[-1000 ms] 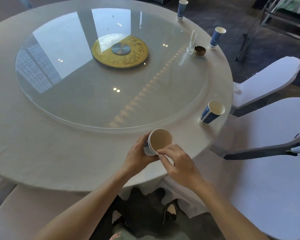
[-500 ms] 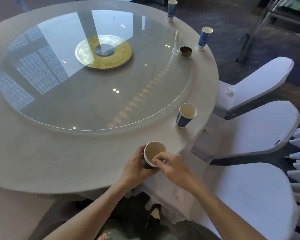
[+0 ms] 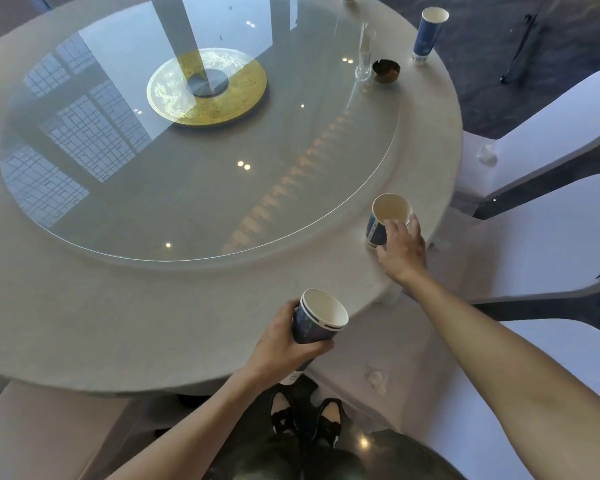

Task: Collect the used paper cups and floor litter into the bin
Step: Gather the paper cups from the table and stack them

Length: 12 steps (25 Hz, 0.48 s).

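The left hand (image 3: 278, 344) was closed around a stack of nested paper cups (image 3: 317, 322), fingers wrapped about the blue wall, held just over the near edge of the round table (image 3: 84, 323). The stack was tilted, its long axis leaning up and to the right, the open mouth facing that way (two rims showed, one inside the other).

The right hand (image 3: 400, 249) reached to the table's right edge, where another paper cup (image 3: 388, 218) stood on its base, mouth up and long axis near vertical. The fingers were partly open and curved about the cup's near side, thumb low by the base and fingertips at the rim; whether they had a firm hold could not be told.

A third blue cup (image 3: 427, 34) stood upright at the far right edge, well apart from the others, with a small dark ashtray (image 3: 386, 71) and a clear glass (image 3: 363, 53) just beside each other near it. White-covered chairs (image 3: 551, 216) lined the right side.
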Available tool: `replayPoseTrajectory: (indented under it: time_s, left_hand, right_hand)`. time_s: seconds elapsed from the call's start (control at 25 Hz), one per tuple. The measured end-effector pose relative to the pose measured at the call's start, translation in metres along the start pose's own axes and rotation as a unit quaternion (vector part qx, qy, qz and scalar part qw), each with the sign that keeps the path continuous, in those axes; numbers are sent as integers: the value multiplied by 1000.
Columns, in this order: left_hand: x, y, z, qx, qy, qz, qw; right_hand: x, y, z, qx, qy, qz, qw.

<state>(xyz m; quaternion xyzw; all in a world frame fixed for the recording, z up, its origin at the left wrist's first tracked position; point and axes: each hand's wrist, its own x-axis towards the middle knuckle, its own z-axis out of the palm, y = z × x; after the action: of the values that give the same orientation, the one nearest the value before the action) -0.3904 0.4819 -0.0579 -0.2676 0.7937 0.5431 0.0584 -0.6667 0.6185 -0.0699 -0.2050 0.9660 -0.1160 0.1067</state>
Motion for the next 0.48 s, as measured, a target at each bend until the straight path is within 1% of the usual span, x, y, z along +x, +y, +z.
replayPoseTrajectory:
  time_s: [0.08,0.16,0.24,0.28,0.4,0.48]
  left_hand:
    - [6,0,0,9,-8,-3,1000]
    - [12,1,1,20,-11,-1,1000]
    - [21,4,2,33,-23,9,999]
    - [26,7,4,44,-31,14,998]
    - [39,11,9,63,-60,16,996]
    - [47,14,17,66,-78,14,995]
  right_hand:
    - [-2,2,4,-22,26,1,999]
    - [-11,6,6,-20,16,3,1000]
    - [-26,6,-4,40,12,12,999]
    - [-36,5,-12,80,22,16,996]
    - [-67,2,-39,197,55,41,978]
    - [-91,3,-60,246,70,63,965]
